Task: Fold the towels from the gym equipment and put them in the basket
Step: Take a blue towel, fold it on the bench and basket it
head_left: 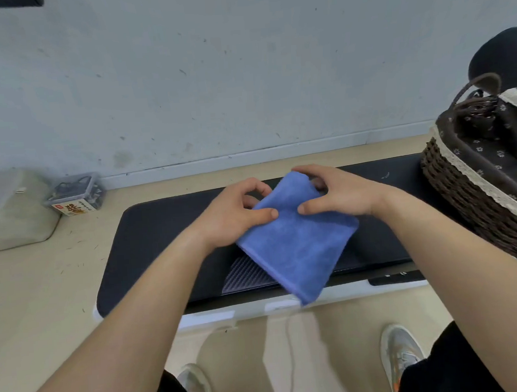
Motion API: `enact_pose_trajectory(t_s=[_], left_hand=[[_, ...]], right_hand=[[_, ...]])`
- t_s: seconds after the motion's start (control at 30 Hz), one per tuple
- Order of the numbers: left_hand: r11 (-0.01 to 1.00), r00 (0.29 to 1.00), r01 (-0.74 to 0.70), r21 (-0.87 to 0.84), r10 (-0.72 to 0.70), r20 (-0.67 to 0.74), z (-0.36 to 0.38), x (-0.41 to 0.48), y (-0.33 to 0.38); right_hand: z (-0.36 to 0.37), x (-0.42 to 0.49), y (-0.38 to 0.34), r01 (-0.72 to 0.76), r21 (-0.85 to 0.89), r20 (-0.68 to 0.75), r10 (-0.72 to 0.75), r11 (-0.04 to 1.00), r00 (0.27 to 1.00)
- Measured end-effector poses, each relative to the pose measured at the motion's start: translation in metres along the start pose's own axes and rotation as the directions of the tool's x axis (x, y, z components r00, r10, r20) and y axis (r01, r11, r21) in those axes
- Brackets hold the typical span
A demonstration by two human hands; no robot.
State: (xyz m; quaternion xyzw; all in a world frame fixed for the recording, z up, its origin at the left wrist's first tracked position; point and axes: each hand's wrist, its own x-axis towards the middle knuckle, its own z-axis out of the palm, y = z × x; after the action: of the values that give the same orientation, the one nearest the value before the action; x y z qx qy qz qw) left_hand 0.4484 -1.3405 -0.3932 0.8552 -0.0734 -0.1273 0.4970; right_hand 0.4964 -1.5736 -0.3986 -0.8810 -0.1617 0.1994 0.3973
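A blue towel [300,242], folded into a small rectangle, hangs tilted above the black treadmill deck [162,233]. My left hand [237,215] pinches its upper left edge between thumb and fingers. My right hand [336,193] grips the top right edge, thumb on the front face. The lower corner of the towel droops toward the treadmill's white front rim. A dark wicker basket [472,211] with a brown flowered liner and lace trim stands at the right end of the deck; a bit of pink shows inside it at the frame edge.
A grey wall runs behind the treadmill. On the beige floor at left sit a translucent plastic bin [10,210] and a small clear box [76,193] of dark items. My shoes [400,354] stand near the treadmill's front rim. A dark rounded object [504,56] rises behind the basket.
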Motion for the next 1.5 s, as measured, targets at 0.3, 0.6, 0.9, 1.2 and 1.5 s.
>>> enact_pose_trajectory(t_s=[0.3,0.6,0.9,1.2,1.5], left_hand=[[0.979,0.983,0.166,0.123,-0.154,-0.100,-0.018,0.022,-0.017],[0.951,0.966,0.253,0.175,-0.238,-0.105,-0.017,0.018,-0.018],[0.979,0.930,0.200,0.046,-0.175,-0.324,-0.004,0.012,-0.013],[0.960,0.919,0.184,-0.209,-0.243,-0.310,0.003,-0.002,-0.005],[0.974,0.934,0.159,-0.161,-0.201,-0.295,-0.001,-0.008,-0.012]], right_hand=[[0.006,-0.003,0.005,-0.078,-0.002,0.047,0.078,0.997,0.996],[0.001,-0.003,0.001,-0.232,0.259,0.013,0.237,0.937,0.971],[0.004,-0.012,-0.008,-0.208,0.317,-0.062,0.239,0.925,0.969],[0.004,-0.019,-0.011,-0.190,0.425,-0.085,0.248,0.885,0.965],[0.010,-0.019,-0.004,-0.171,0.370,-0.072,0.211,0.913,0.975]])
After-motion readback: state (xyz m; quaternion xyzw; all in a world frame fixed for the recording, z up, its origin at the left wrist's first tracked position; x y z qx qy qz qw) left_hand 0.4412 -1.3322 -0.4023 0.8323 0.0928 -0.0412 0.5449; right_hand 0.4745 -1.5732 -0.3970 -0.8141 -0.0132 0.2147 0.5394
